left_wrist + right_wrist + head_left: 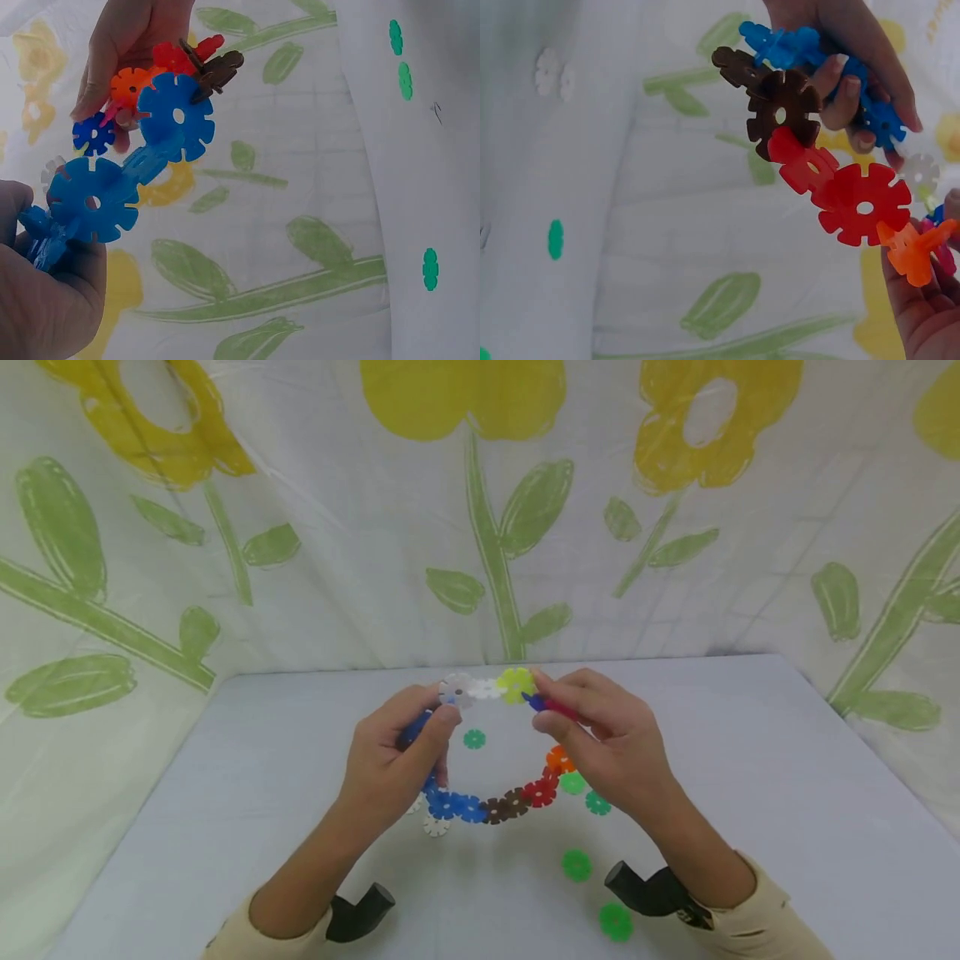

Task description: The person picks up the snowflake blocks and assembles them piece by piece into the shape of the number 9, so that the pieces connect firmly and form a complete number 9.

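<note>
Slotted plastic snowflake discs are joined into a ring-shaped chain (540, 792) held above the table. My left hand (393, 752) grips the chain's blue discs (94, 201), with thumb and fingers at a whitish disc (456, 691). Opposite, my right hand (618, 735) pinches the chain near a dark blue disc (94, 133) and a pink one. A yellow disc (516, 685) sits by its fingertips, linked to the white discs between the hands. Brown discs (784, 112), red discs (865, 204) and an orange disc (911, 251) hang along the lower curve. Fingers partly hide both sides.
Loose green discs lie on the white table, one beyond the chain (474, 739) and several to the right, including one near the front (616, 922). White discs (436, 826) lie below my left hand. Behind the table hangs a flower-painted sheet (360, 568).
</note>
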Tool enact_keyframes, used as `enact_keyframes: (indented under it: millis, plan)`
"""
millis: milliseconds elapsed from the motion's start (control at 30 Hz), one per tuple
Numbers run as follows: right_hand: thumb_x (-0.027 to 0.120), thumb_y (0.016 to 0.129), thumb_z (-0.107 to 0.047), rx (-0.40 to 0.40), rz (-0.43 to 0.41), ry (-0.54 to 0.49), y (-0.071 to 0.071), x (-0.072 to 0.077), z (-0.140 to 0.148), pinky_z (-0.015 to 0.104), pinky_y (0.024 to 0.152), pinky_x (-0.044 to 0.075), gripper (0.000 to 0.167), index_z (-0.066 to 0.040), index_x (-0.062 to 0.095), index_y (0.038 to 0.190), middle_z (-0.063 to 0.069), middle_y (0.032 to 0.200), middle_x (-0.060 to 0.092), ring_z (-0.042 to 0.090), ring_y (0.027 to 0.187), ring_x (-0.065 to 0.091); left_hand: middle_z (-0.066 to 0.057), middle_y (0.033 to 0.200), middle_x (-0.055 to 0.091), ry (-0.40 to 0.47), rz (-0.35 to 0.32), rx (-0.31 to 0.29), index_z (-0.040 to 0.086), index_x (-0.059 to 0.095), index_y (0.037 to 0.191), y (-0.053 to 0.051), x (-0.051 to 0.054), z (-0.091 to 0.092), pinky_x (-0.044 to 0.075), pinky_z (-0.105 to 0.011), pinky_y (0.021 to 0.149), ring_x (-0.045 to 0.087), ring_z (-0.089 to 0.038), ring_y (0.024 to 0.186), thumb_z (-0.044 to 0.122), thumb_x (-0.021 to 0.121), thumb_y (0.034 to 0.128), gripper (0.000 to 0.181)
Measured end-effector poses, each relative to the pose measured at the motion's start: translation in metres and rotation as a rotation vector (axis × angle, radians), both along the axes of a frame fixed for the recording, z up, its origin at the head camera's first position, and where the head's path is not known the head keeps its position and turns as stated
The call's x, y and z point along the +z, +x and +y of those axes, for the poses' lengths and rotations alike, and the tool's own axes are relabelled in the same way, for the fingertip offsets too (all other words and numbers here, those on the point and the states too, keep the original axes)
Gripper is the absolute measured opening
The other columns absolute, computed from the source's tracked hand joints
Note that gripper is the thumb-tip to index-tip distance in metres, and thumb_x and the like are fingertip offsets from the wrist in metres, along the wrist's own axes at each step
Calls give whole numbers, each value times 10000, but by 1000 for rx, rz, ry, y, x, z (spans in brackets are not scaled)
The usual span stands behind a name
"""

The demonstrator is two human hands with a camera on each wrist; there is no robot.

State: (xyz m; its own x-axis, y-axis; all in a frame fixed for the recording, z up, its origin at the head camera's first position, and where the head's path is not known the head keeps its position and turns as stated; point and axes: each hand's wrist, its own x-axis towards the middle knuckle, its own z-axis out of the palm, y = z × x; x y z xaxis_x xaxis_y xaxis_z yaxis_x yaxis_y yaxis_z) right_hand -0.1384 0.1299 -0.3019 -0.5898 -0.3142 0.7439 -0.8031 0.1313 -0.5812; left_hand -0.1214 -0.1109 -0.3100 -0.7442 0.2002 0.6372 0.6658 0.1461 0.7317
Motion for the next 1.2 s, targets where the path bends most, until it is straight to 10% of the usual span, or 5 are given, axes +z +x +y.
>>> enact_keyframes:
  millis: [267,467,800,1033,1200]
  plan:
    - [788,855,-54,47,-281,141,3,3,-2,330,934,532,821,-197,374,1550,4,1314,588,148,1123,619,-101,787,607,130,-49,7,-8,597,1123,-2,9,-10,576,-321,539,597,-183,542,74,471,1059,163]
    - [701,900,48,200,-471,84,-3,0,-1,390,861,570,585,-56,474,1428,113,1179,662,237,984,704,-149,1048,609,210,-71,-1,-28,537,1248,-6,14,-19,601,-351,707,663,-210,751,106,436,1077,239]
    - [736,901,-30,7,-314,135,-4,-5,-3,345,813,584,376,-66,625,1258,0,1063,682,137,878,706,-33,1256,633,-156,229,255,17,637,1215,10,17,-10,488,-370,1006,563,-206,1225,113,643,943,288]
    - [790,851,-25,10,-69,251,0,-8,-10,319,793,586,475,-86,633,1295,-27,1088,675,72,868,672,64,1419,558,-444,-273,29,203,491,1457,14,3,11,510,-489,959,501,-159,1329,410,661,962,563]
    - [757,842,72,123,-76,192,1,-11,-15,326,781,589,544,-36,580,1345,49,1162,665,119,883,702,47,1451,522,-284,-313,-63,180,449,1454,11,-2,16,531,-404,929,499,-154,1332,327,637,992,520]
